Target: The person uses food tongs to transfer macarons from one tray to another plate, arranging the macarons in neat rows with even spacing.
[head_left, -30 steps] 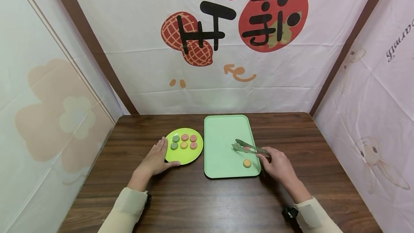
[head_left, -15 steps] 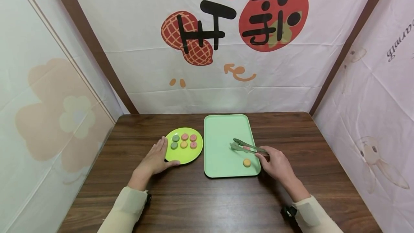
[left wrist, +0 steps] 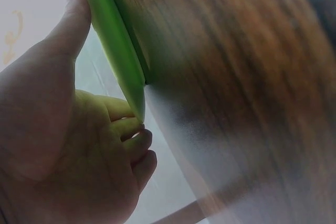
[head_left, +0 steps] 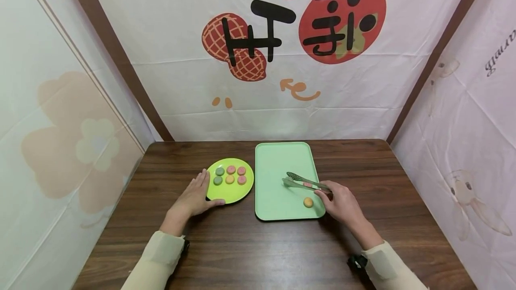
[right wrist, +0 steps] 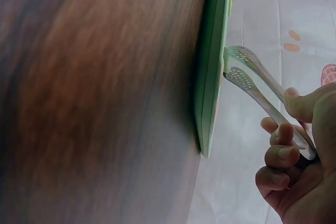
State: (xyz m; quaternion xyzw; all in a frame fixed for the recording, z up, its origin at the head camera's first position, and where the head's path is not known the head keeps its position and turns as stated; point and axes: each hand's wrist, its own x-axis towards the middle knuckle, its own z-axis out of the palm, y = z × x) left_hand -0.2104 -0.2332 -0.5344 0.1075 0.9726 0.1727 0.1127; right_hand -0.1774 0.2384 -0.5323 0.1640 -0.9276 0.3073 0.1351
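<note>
My left hand (head_left: 193, 198) rests against the near-left rim of a lime-green round plate (head_left: 217, 195), its fingers and thumb spread along the edge. On that plate sit several macarons: green (head_left: 218, 180), pink (head_left: 242, 180) and one yellow (head_left: 230, 179). My right hand (head_left: 342, 202) grips metal tongs (right wrist: 270, 109) with perforated tips. The tongs' arms stand apart over a mint-green tray (head_left: 276, 200). A pink macaron (head_left: 307, 184) shows between the arms, back from the tips; whether they touch it I cannot tell. A yellow macaron (head_left: 308, 202) lies on the tray nearer to me.
Plate and tray stand side by side on a dark wooden table (head_left: 258, 254), with a narrow gap between them. A printed white cloth (head_left: 181, 88) hangs behind the table's far edge, and more cloth hangs at both sides.
The right hand and tongs have shifted slightly left over the tray, so the tips reach farther past the pink macaron. My left hand stays at the plate.
</note>
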